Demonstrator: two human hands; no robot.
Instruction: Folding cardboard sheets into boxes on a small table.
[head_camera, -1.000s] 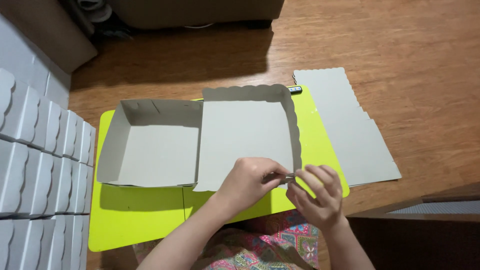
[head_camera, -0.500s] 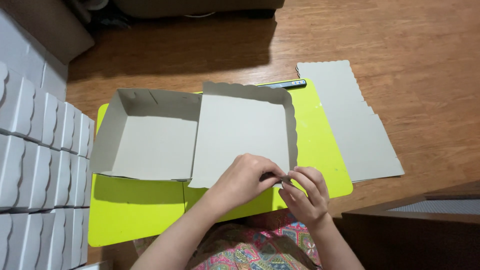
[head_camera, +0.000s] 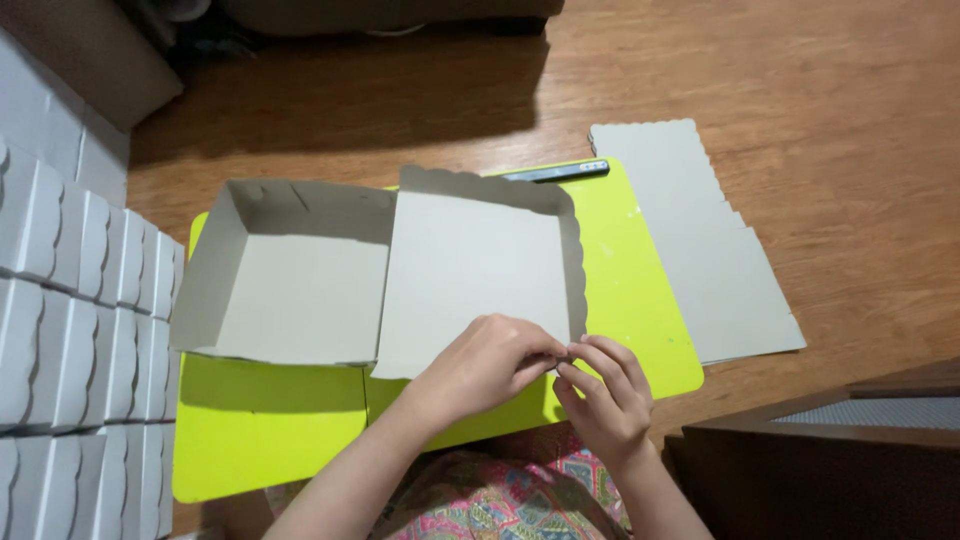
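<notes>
A grey cardboard box (head_camera: 300, 290) lies open on a lime-green mat (head_camera: 640, 300), its tray at the left and its scallop-edged lid (head_camera: 470, 270) at the right. My left hand (head_camera: 485, 365) and my right hand (head_camera: 605, 395) meet at the lid's near right corner. Both pinch the cardboard flap there with their fingertips. The corner itself is hidden under my fingers.
A stack of flat grey card blanks (head_camera: 700, 240) lies on the wooden floor to the right of the mat. A dark pen-like tool (head_camera: 555, 172) rests at the mat's far edge. Several finished white boxes (head_camera: 80, 340) are piled at the left. A dark step edge (head_camera: 830, 460) sits near right.
Both hands have stayed at the lid's near right corner, fingers shifting slightly on the flap. The view has drifted a little.
</notes>
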